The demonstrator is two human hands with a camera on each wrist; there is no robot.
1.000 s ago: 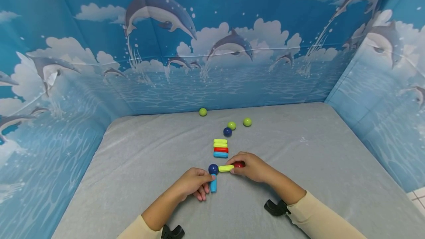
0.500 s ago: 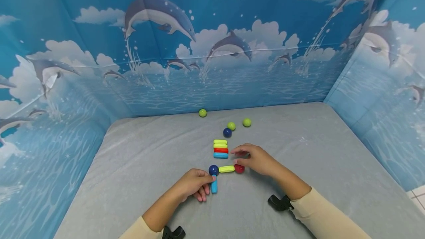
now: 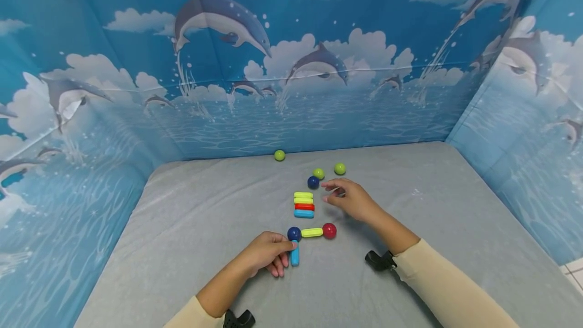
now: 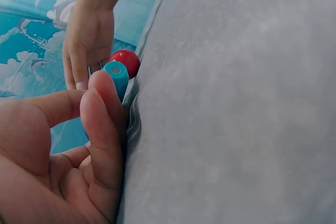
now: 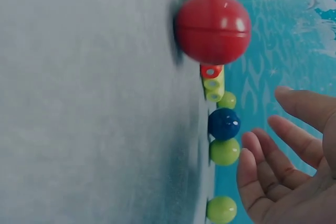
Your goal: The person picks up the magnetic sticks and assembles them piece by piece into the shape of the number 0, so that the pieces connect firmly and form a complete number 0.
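A tan sleeve (image 3: 193,313) with a black mount (image 3: 239,319) at its cuff leads to the left hand (image 3: 268,254), whose thumb and fingers pinch the blue stick (image 3: 295,257) near its far end. Well beyond this hand, by the dolphin curtain (image 3: 227,135), sits the back green ball (image 3: 280,155). At the left thumb's tip, the near navy ball (image 3: 294,234) meets the far end of the blue stick. Between the hands, four sticks (image 3: 304,207) lie side by side: two yellow, one red and one blue, the blue closest to the person. Nearer than these, a yellow stick (image 3: 311,233) runs from the near navy ball to the red ball (image 3: 329,231), which rests below the right hand (image 3: 350,200). The far navy ball (image 3: 313,182) is just beside that hand's fingertips, with the middle green ball (image 3: 319,173) behind it and the right green ball (image 3: 339,168) beyond the knuckles. The right hand is raised off the gray cloth (image 3: 182,247), fingers loosely bent, thumb apart from them. Its wrist wears another black mount, near the cuff of the right sleeve (image 3: 451,282).
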